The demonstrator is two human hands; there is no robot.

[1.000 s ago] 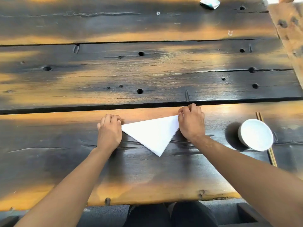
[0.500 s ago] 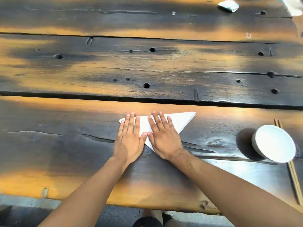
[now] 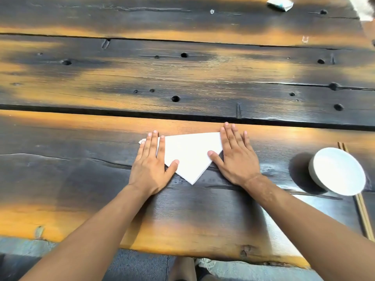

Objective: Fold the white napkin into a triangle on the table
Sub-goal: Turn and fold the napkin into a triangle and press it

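Note:
The white napkin (image 3: 191, 154) lies flat on the dark wooden table (image 3: 182, 78) as a triangle, its long edge away from me and its point toward me. My left hand (image 3: 152, 165) rests palm down with fingers spread over the napkin's left corner, the thumb on the paper. My right hand (image 3: 235, 157) lies flat over the right corner, its thumb also on the paper. Neither hand grips anything.
A white bowl (image 3: 338, 171) stands to the right, with a pair of wooden chopsticks (image 3: 361, 207) passing under it. A small crumpled wrapper (image 3: 280, 3) lies at the far right of the table. The table's near edge runs just below my forearms.
My hands, side by side on the middle of the napkin half a second ago, have slid apart to its left and right corners. A second ago they were curled at those corners.

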